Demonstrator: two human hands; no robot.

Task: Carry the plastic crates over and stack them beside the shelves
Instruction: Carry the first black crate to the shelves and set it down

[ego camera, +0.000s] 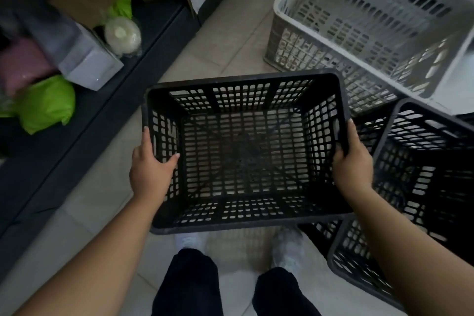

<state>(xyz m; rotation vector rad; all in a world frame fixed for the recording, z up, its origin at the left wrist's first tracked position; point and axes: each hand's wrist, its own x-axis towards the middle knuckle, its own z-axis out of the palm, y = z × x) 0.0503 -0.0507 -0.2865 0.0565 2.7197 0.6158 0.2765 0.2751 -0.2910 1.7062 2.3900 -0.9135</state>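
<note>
1. Nearest to the viewer are the person's two bare forearms, reaching down and forward over dark trouser legs and pale shoes (287, 246) on the tiled floor (97, 200).
2. Far left stands the dark metal shelving unit (84, 120), its low shelf crowded with lime-green plastic bags (46, 104), a pink bundle, a pale box, a roll of clear film (123, 34) and brown cartons.
3. The left hand (151, 169) is clamped on the left short wall of the black perforated plastic crate (246, 151): thumb hooked inside over the rim, fingers (146, 136) along the outside.
4. That empty crate is held level between both hands, above the floor in front of the feet and just beside the shelving.
5. The right hand (354, 161) grips the opposite short wall the same way, closed over the rim.
6. To the right, two more black slatted plastic crates (420, 174) sit close together on the floor; whether one rests in or on the other I cannot tell.
7. Behind them, at upper right, is a larger light-grey plastic crate (372, 23), also empty.
8. My reading: this crate is mid-carry and not yet set down. No finished stack shows next to the shelves, so placing this one and bringing the others over is left to do.
</note>
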